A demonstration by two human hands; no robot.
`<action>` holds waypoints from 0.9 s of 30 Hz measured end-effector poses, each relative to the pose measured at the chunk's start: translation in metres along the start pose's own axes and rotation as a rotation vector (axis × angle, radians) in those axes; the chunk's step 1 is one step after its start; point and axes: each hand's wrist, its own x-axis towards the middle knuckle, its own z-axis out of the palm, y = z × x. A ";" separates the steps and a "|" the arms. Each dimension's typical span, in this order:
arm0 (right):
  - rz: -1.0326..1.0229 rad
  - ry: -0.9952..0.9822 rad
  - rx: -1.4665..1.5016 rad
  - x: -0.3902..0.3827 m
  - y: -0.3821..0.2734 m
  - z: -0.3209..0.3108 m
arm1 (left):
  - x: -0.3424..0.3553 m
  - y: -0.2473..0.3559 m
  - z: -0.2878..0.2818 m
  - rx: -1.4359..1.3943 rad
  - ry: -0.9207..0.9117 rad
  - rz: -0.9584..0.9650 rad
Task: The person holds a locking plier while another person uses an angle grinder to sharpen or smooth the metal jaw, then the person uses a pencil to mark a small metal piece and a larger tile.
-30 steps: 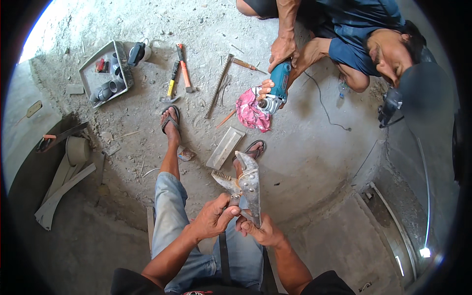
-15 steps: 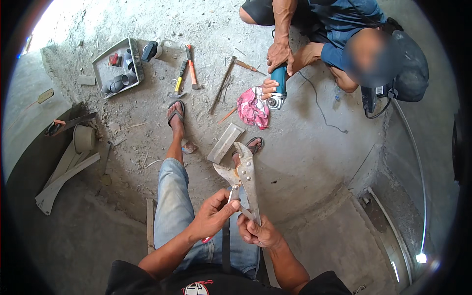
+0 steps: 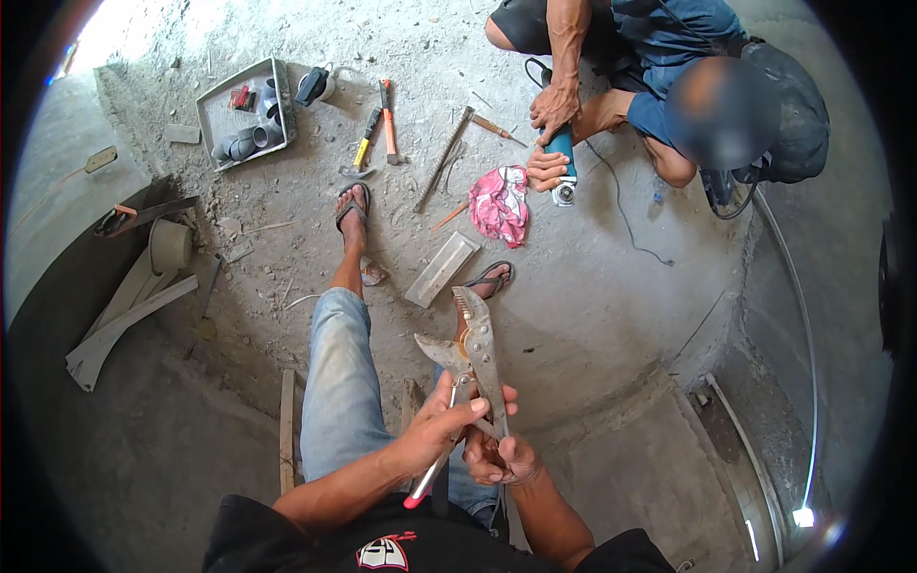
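Note:
A worn grey metal pipe-cutter-like tool (image 3: 479, 340), with open jaws, rivets and a long red-tipped handle, is held over my lap. My left hand (image 3: 441, 427) is closed round its middle, thumb across the metal and fingertips showing on the far side. Just below and to the right, my right hand (image 3: 500, 459) grips the tool's lower end with curled fingers. Beyond it, a flat grey trowel-like piece (image 3: 441, 268) lies on the floor between my sandaled feet.
A crouching co-worker (image 3: 673, 57) at upper right holds a teal angle grinder (image 3: 563, 167) beside pink cloth (image 3: 498, 202) and a cable. Hammers (image 3: 389, 124), a rod (image 3: 442, 162) and a tray (image 3: 286, 107) of fittings lie ahead. Offcuts (image 3: 110, 334) lean by the left curved wall.
My left hand has shifted slightly right on the tool, and the red-tipped handle now points down toward me. The co-worker's grinder has moved a little right and up in the view.

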 end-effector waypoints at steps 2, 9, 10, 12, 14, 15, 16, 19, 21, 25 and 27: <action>0.010 0.018 -0.059 0.000 0.001 0.002 | -0.005 -0.001 0.003 0.045 0.057 -0.018; -0.155 0.375 -0.445 0.007 0.011 0.011 | -0.012 0.000 0.017 0.307 0.225 -0.005; -0.154 0.377 -0.446 0.007 0.012 0.011 | -0.013 0.000 0.019 0.296 0.254 0.039; -0.196 0.455 -0.534 0.005 0.017 0.009 | -0.015 -0.003 0.019 0.354 0.267 0.046; -0.223 0.475 -0.585 0.004 0.019 0.014 | -0.013 -0.010 0.013 0.412 0.279 0.054; -0.249 0.497 -0.635 0.003 0.019 0.017 | -0.010 -0.016 0.008 0.510 0.307 0.123; -0.249 0.495 -0.637 0.005 0.019 0.023 | -0.010 -0.020 0.006 0.559 0.321 0.160; -0.340 0.478 -0.722 0.008 0.023 0.035 | -0.010 -0.020 0.008 0.736 0.408 0.233; -0.303 0.465 -0.773 0.006 0.026 0.034 | -0.009 -0.022 0.006 0.752 0.421 0.219; -0.273 0.447 -0.790 0.004 0.025 0.035 | -0.007 -0.024 0.003 0.775 0.456 0.159; -0.212 0.400 -0.825 0.000 0.024 0.029 | -0.006 -0.024 0.003 0.772 0.457 0.153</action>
